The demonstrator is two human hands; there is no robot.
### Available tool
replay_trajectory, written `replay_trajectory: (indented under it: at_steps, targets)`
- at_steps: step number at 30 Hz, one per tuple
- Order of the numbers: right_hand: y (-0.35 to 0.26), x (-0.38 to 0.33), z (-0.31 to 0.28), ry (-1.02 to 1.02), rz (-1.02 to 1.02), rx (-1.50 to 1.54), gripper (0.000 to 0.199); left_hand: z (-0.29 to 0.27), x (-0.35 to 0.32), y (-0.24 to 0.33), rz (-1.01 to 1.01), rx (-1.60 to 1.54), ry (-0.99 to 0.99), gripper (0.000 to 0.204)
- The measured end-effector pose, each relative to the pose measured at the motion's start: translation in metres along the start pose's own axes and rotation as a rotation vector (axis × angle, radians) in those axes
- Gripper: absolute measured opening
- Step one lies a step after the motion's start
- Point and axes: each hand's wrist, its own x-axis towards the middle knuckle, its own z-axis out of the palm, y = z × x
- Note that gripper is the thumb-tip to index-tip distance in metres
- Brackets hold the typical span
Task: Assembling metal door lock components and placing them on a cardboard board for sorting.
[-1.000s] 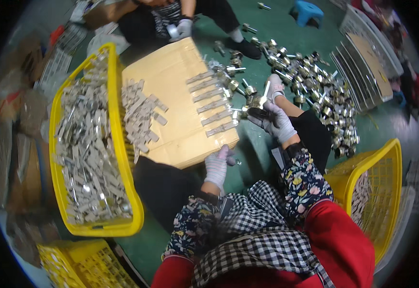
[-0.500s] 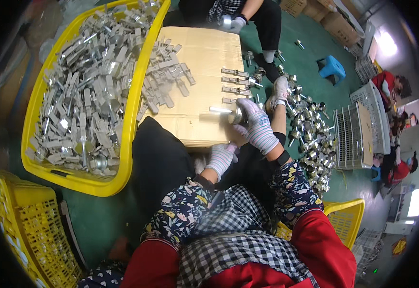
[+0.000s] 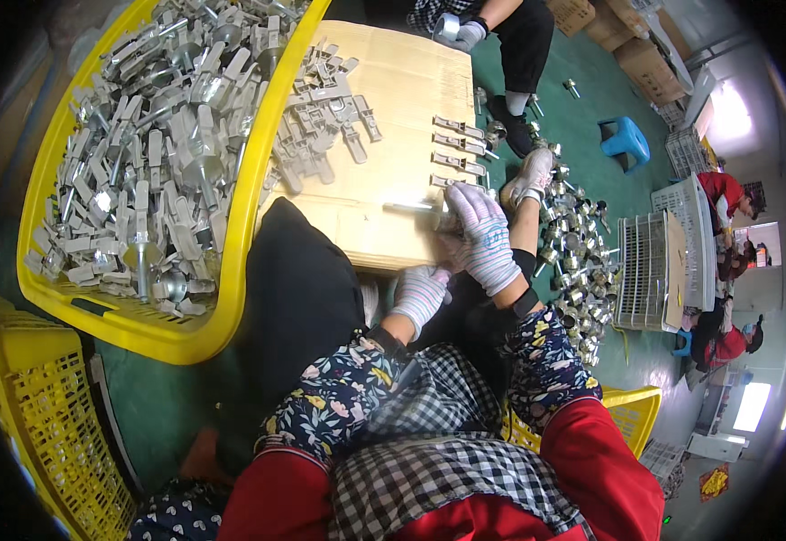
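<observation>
In our right hand [image 3: 485,239], in a striped white cloth glove, the grip pinches a shiny silver metal part [image 3: 415,208] by its round end, and its long rod points left over the flat tan cardboard counter [image 3: 402,104]. Our left hand [image 3: 420,298], in a matching glove, is bent by the counter's near edge, but we cannot tell if its grip pinches anything. We see four flat grey clips [image 3: 459,165] in a row just beyond our right hand, and more in a messy heap [image 3: 321,113] beside the big yellow plastic basket [image 3: 233,288]
</observation>
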Motion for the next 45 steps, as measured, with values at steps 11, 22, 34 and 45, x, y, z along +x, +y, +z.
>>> replay_trajectory:
  at_steps: [11, 22, 34, 45]
  targets:
    - [-0.016, 0.008, -0.03, -0.297, 0.016, 0.023, 0.075, -0.01, -0.009, 0.034, 0.035, 0.256, 0.0, 0.032]
    - [-0.006, -0.004, -0.012, -0.204, -0.003, 0.018, 0.07, -0.011, -0.019, 0.089, -0.053, -0.003, -0.051, 0.025]
    - [0.009, -0.003, -0.007, -0.093, 0.025, 0.206, 0.051, -0.057, -0.036, 0.19, 0.476, 0.555, 0.091, 0.043]
    - [0.005, 0.012, -0.005, 0.016, 0.383, 0.535, 0.016, -0.038, 0.011, 0.117, 0.469, 1.391, 0.134, 0.052]
